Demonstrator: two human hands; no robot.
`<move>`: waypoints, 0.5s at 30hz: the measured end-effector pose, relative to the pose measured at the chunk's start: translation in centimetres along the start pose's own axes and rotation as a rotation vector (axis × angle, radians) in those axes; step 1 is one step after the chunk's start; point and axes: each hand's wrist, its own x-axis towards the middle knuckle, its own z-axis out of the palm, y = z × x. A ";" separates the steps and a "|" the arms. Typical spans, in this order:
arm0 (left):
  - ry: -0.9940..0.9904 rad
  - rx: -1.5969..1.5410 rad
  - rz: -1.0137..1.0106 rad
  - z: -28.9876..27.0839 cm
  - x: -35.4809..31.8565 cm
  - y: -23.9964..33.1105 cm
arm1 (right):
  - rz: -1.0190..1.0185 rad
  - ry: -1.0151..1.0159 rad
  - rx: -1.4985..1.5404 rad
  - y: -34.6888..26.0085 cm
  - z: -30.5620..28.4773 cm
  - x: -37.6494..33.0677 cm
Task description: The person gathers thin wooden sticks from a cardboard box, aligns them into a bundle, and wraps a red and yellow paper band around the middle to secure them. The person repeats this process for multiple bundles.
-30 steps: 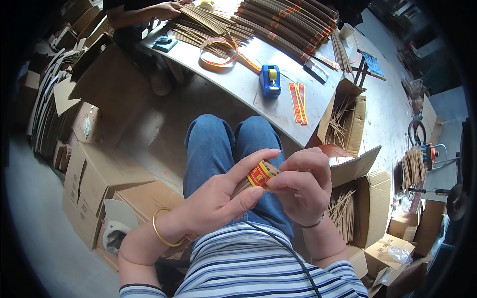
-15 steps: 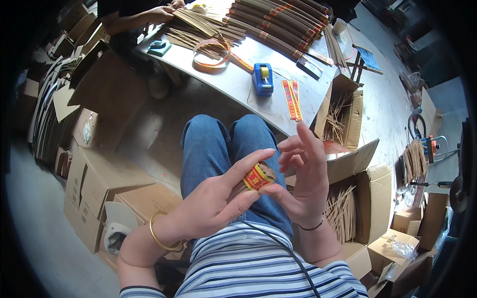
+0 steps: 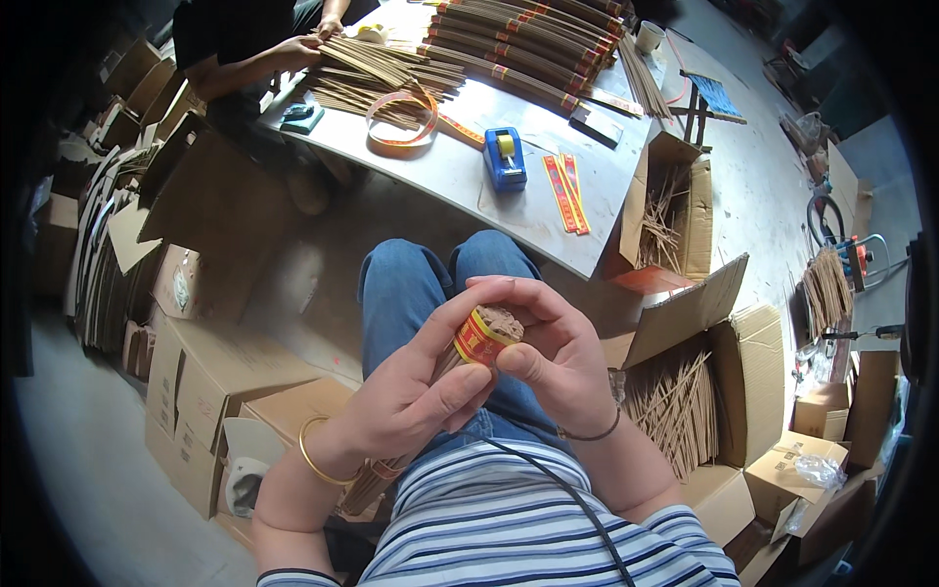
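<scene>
A bundle of brown incense sticks [image 3: 502, 321] is held above my lap, its blunt end tilted up toward me. Around it near that end runs a red and yellow paper band [image 3: 477, 340]. My left hand [image 3: 406, 386] is wrapped round the bundle, with its thumb just below the band. From the other side my right hand [image 3: 562, 357] closes on the same end. Its thumb presses the band's edge, while its fingers curl behind, partly hidden. Lower down, the sticks come out under my left wrist, where a second red band shows.
Ahead, a white table [image 3: 450, 186] bears a blue tape dispenser [image 3: 505, 159], red-yellow paper strips [image 3: 566, 194], a roll of banding [image 3: 401, 122] and stacked banded bundles [image 3: 509, 59]. A co-worker's hands [image 3: 311, 44] hold loose sticks. Cardboard boxes [image 3: 753, 382] of sticks stand right; more boxes [image 3: 210, 372] left.
My right hand's raised fingers have come down and curled round the bundle's end, its thumb now on the band. Both hands and the bundle have shifted slightly left. The view has moved a little.
</scene>
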 end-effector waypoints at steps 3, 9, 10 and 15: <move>-0.040 -0.097 -0.013 -0.4 0.3 0.9 | 0.050 -0.026 0.023 -0.7 -0.1 0.1; -0.117 -0.142 -0.049 -0.9 0.8 1.4 | -0.068 -0.085 0.099 -0.1 -1.0 0.7; -0.100 -0.122 -0.053 -0.7 1.0 1.5 | -0.106 -0.102 0.068 0.1 -0.9 1.0; -0.067 -0.211 -0.082 -1.2 1.7 2.1 | -0.054 -0.046 -0.013 -0.5 -0.7 1.6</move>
